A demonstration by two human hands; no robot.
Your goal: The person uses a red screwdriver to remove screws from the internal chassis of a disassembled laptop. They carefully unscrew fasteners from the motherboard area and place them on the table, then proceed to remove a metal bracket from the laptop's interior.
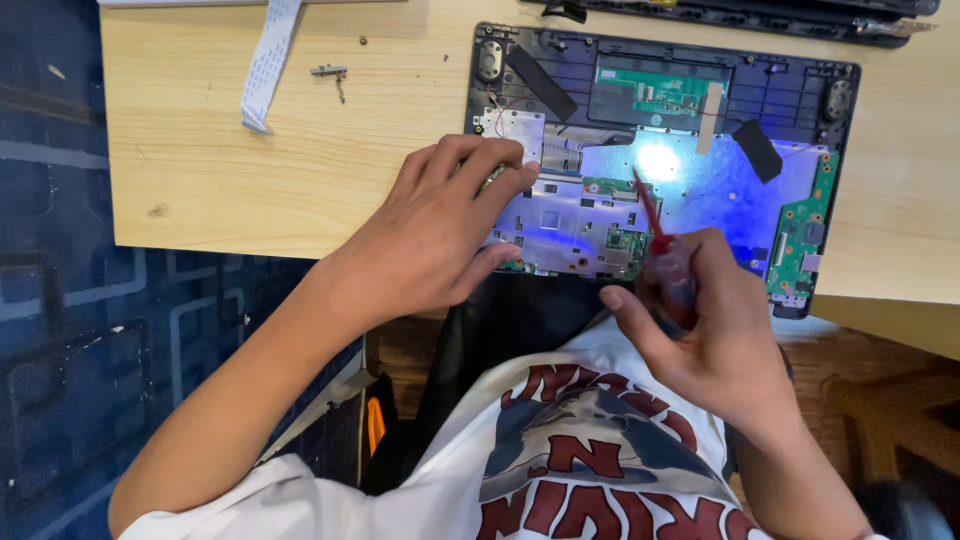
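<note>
An opened laptop base point(800, 90) lies on a light wooden table point(250, 170), its circuit boards and silver shielding exposed and lit blue-white in the middle. My left hand point(440, 230) rests on the left part of the board, fingers curled and pressing down near a silver plate point(512, 130). My right hand point(710, 330) grips a red-handled screwdriver point(655, 225). Its tip points at the board near the bright spot point(658, 160). A green side board point(800, 235) sits at the laptop's right edge.
A white flat ribbon cable point(265, 65) and a small metal bracket point(330, 72) with a loose screw point(362, 41) lie on the table's left. Another dark laptop part point(760, 15) sits at the far edge. Patterned blue flooring point(60, 250) lies to the left.
</note>
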